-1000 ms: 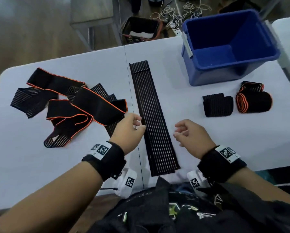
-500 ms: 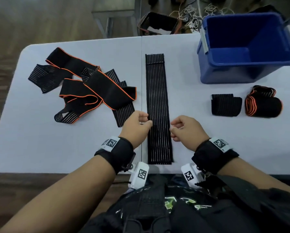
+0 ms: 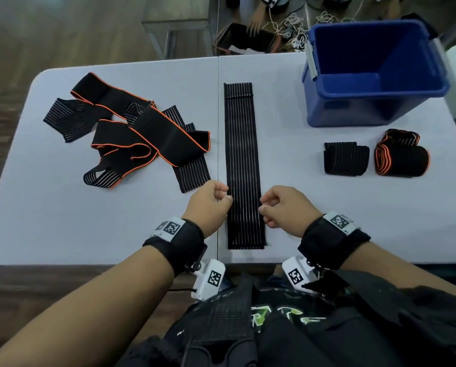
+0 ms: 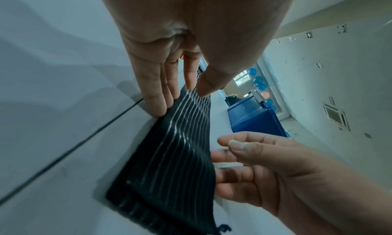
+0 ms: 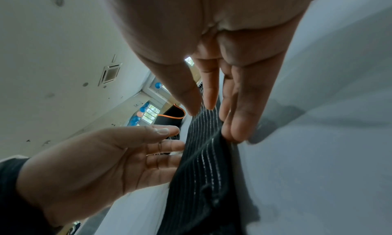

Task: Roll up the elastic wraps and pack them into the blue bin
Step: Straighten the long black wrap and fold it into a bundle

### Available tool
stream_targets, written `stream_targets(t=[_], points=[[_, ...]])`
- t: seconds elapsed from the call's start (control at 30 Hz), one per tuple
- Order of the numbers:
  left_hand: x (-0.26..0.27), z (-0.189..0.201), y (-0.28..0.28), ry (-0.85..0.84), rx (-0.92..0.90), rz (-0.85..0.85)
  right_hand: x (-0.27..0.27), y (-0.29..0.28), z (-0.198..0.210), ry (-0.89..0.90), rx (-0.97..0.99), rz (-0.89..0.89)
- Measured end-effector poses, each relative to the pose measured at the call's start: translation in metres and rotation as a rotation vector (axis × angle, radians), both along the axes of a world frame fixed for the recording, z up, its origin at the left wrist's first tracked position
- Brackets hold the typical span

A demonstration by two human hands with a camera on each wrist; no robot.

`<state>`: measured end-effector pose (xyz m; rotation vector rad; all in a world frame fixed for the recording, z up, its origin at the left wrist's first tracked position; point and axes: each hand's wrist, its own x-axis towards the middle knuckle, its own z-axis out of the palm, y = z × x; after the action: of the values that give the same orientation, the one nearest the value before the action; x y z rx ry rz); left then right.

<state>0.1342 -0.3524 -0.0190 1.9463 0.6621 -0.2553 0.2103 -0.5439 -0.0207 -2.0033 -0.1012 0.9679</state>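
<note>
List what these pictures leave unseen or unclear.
- Bin: its near inside wall, hidden by its own rim in the head view.
- Pile: how many wraps; they overlap.
- Flat wrap: underside of its edges, covered by left hand and right hand.
- Floor clutter beyond the table: too small.

A long flat elastic wrap (image 3: 242, 165) is lying lengthwise down the middle of the folding table (image 3: 62, 221), its near end reaching almost to the table's near edge. The left hand (image 3: 208, 205) is sitting at the wrap's left edge and the right hand (image 3: 285, 207) at its right edge, facing each other across the near part. To the left, a pile of loose wraps (image 3: 131, 136) is lying overlapped and tangled. At the far right corner the bin (image 3: 372, 72) is standing on the table. In front of it, two rolled wraps are sitting side by side: the smaller roll (image 3: 345, 158) on the left, the larger roll (image 3: 402, 156) just beside it on the right.
</note>
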Motion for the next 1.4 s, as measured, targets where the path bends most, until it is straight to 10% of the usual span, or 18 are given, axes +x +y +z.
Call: stream_targets(t=[0.3,0.67,1.4], points=[[-0.042,0.002,-0.002,-0.168,0.439,-0.669,-0.016,-0.008,0.019,-0.413,-0.262,0.671],[-0.055,-0.009,-0.009,-0.260,0.615,-0.842,-0.040,-0.008,0.006,-0.627,-0.366,0.896],[-0.019,-0.010,0.008,0.034,0.006,-0.077,-0.011,0.006,-0.003,-0.339,-0.202,0.272]])
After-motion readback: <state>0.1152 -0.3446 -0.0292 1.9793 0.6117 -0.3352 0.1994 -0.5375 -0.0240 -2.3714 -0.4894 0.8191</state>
